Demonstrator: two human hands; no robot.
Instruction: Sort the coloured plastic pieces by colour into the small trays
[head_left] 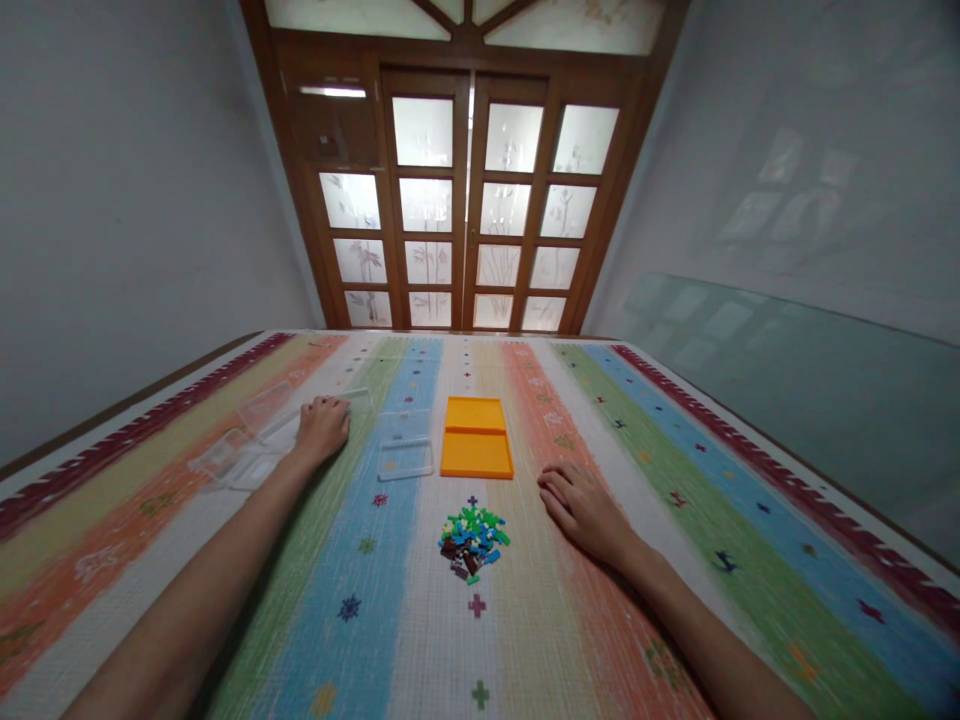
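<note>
Apparently a home room, from the striped tablecloth (pixel 330 610) and glass-paned wooden doors (pixel 504 208)

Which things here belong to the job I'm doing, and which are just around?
Likely the job's:
small colored pieces
orange tray
clear tray beside it
clear plastic boxes by the left hand

Just around:
striped tablecloth
wooden doors

Left of the right hand (pixel 583 508) lie an orange rectangular plastic case (pixel 477 456) and, nearer, small multicoloured plastic bricks (pixel 472 541); clear rectangular plastic boxes (pixel 405 461) flank the left hand (pixel 324 428).
</note>
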